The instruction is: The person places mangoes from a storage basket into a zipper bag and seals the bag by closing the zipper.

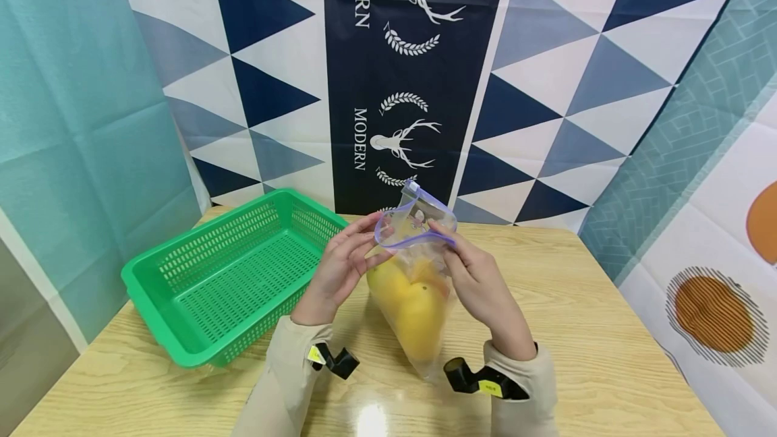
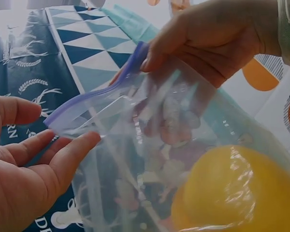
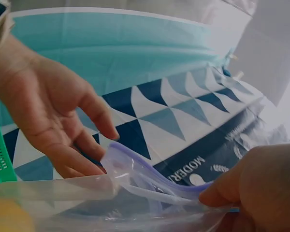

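Though the bag point(image 1: 408, 312) is over the bench point(image 1: 607, 329), right of the green basket point(image 1: 243, 282), only right fingers point(image 1: 463, 245) pinch its rim; left fingers point(image 1: 355, 243) are loose against it. If that pinch slips, the yellow fruit point(image 1: 421, 319) could drag it over.

The bag point(image 1: 419, 221) is thin, see-through plastic with glossy wrinkles, the basket point(image 1: 249, 272) smooth plastic, the worktop point(image 1: 577, 329) shiny grained wood, the backdrop point(image 1: 400, 79) creased cloth, and the sleeves point(image 1: 285, 369) matt cloth.

Home-style rm, wood tbl point(image 1: 583, 329), patterned cloth bkdrp point(image 1: 558, 73)
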A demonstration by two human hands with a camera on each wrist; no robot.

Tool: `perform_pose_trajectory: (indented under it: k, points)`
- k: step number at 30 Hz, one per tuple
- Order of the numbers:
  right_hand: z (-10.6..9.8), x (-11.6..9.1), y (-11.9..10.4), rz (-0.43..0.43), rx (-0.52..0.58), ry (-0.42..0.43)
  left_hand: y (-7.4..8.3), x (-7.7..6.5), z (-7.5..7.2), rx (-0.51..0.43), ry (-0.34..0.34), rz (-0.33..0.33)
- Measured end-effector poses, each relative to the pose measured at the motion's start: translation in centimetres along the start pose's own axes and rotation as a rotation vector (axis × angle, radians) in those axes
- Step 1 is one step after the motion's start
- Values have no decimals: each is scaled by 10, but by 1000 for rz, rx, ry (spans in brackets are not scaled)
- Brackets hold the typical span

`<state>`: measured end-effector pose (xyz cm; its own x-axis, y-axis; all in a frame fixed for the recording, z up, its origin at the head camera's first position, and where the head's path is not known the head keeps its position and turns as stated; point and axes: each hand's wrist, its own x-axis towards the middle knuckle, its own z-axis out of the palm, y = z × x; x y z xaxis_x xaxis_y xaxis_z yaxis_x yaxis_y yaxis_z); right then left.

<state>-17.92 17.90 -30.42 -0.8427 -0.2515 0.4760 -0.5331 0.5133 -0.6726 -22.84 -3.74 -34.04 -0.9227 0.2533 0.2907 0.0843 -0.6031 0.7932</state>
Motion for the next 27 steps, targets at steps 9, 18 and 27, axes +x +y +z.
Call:
perform_pose_trajectory:
  k: [9,18,27]
  points:
    - [-21,1,18,11,382,-144,3,-1,-8,36,-95,40]
    - [-30,4,35,-102,612,-246,11,0,-15,86,65,112]
    - [-39,6,50,-254,870,-410,11,3,-20,135,98,112]
